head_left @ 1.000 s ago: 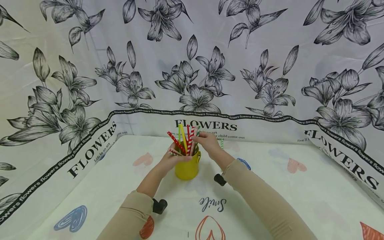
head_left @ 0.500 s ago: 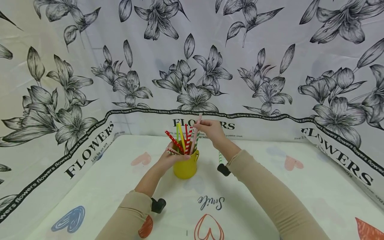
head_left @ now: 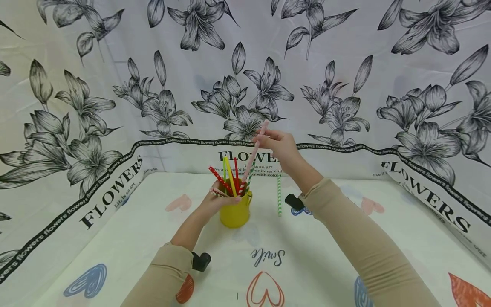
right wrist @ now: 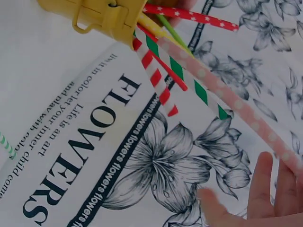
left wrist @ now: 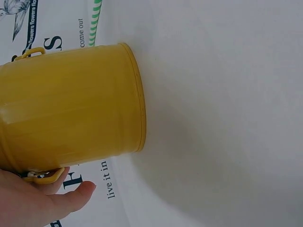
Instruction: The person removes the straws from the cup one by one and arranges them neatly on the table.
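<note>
A yellow bucket (head_left: 235, 216) stands on the table, holding several paper straws: a red one with white stars (right wrist: 203, 18), a yellow one (head_left: 231, 175), a red-and-white striped one (right wrist: 156, 78) and a green-and-white striped one (right wrist: 189, 80). My left hand (head_left: 211, 205) grips the bucket's left side near the rim; in the left wrist view its fingers lie by the small side handle (left wrist: 45, 177). A short pink patterned straw end (head_left: 218, 192) shows by that hand. Up and to the right, my right hand (head_left: 283, 147) pinches a pink dotted straw (head_left: 254, 156), its lower end still at the bucket's mouth.
A green-and-white striped straw (head_left: 279, 196) lies by itself on the white tablecloth (head_left: 314, 256), right of the bucket. Behind the table hangs a flower-printed cloth (head_left: 176, 128). Both wrists carry a black camera mount (head_left: 201, 261).
My right hand has drawn the pink dotted straw upward and to the right, so more of its length shows. My left hand and the bucket have stayed in place.
</note>
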The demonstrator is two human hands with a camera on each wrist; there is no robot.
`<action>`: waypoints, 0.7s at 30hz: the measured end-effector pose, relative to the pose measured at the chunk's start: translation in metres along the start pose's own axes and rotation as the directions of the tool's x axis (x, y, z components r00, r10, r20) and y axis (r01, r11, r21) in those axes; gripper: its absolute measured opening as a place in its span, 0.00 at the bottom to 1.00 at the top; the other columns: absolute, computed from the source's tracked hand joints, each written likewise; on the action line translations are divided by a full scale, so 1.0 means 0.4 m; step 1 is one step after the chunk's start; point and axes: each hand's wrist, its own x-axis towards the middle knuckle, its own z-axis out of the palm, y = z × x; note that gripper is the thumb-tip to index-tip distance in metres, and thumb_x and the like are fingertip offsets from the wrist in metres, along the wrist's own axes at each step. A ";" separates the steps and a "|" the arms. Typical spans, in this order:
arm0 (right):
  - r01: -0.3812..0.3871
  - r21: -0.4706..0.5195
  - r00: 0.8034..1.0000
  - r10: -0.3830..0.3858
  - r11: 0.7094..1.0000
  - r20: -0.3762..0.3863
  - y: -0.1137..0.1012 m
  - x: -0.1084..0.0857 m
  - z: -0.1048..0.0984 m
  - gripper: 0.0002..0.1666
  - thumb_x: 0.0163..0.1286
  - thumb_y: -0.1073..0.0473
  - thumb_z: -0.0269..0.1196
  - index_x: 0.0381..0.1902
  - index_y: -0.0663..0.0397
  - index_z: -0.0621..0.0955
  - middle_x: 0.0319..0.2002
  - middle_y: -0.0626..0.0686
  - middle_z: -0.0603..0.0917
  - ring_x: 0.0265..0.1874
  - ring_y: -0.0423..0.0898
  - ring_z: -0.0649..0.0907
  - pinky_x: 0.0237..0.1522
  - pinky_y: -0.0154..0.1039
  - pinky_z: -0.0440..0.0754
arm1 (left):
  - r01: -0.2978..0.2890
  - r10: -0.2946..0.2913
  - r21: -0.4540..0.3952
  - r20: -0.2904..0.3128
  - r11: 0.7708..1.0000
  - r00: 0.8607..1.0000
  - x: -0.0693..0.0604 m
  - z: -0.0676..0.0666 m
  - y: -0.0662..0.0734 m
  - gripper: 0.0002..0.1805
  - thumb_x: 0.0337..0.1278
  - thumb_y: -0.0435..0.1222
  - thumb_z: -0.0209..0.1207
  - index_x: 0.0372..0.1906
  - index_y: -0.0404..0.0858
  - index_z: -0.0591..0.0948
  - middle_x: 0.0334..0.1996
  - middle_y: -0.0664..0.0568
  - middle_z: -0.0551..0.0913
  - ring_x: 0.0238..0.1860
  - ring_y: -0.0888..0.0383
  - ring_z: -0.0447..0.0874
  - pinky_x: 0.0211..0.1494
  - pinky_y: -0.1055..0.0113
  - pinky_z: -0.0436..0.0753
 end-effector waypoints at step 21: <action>0.111 -0.074 0.992 -0.115 0.991 -0.054 0.023 -0.011 -0.149 0.29 0.75 0.65 0.53 0.71 0.63 0.63 0.30 0.44 0.83 0.22 0.38 0.73 0.27 0.28 0.73 | 0.023 -0.023 -0.001 -0.008 1.000 1.000 0.002 0.000 -0.002 0.48 0.49 0.40 0.71 0.73 0.43 0.56 0.71 0.44 0.62 0.72 0.43 0.54 0.72 0.39 0.50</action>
